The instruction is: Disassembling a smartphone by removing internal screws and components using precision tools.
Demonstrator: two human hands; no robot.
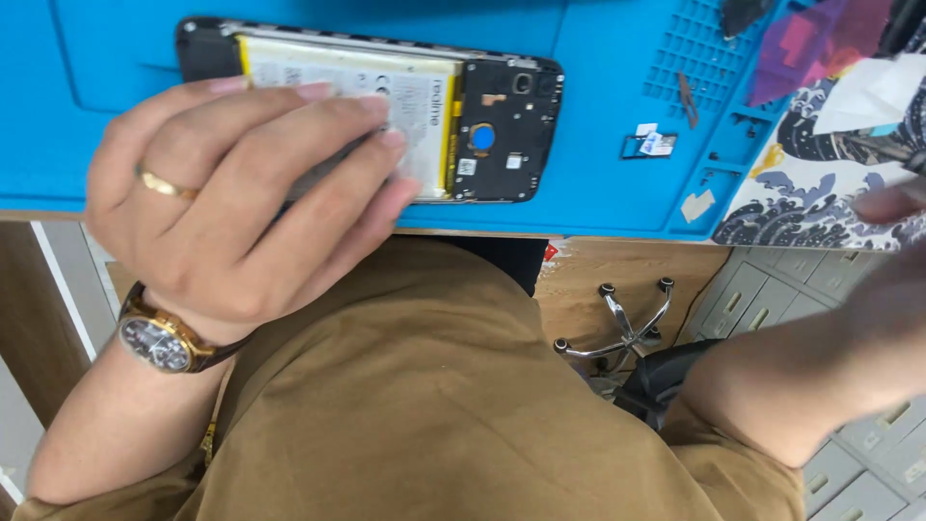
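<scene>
Fingers of the left hand lie close together and flat, pressed down on the pale battery of an opened phone. They are not pinching anything; they pin the handset to the work surface. Thumb runs along the phone's near edge.

Phone position: lying lengthwise, back cover off, on the blue repair mat, close to the mat's near edge. Dark inner frame, camera module and a round blue part show at the uncovered end. Far end is partly hidden by the hand.

Left wrist carries a gold-cased watch; a gold ring sits on one finger.

Right hand is out at the frame's right edge, blurred, over a wave-patterned cloth. Cannot tell whether its fingers are spread or closed, or whether it holds anything.

Small loose parts lie on the mat between the phone and the cloth: a small tray-like part, and a thin dark strip on the gridded section.

Judgement on holding well:
- Pressure spread across the flat of the fingers seems right; a soft battery should not take a fingertip or nail point.
- Better to shift some load onto the frame edges than the cell's middle.
- Phone sits near the mat's edge; sliding it further in would lessen the chance of a drop.
- Keep the sleeve and wrist away from the loose parts, which would scatter easily.
</scene>
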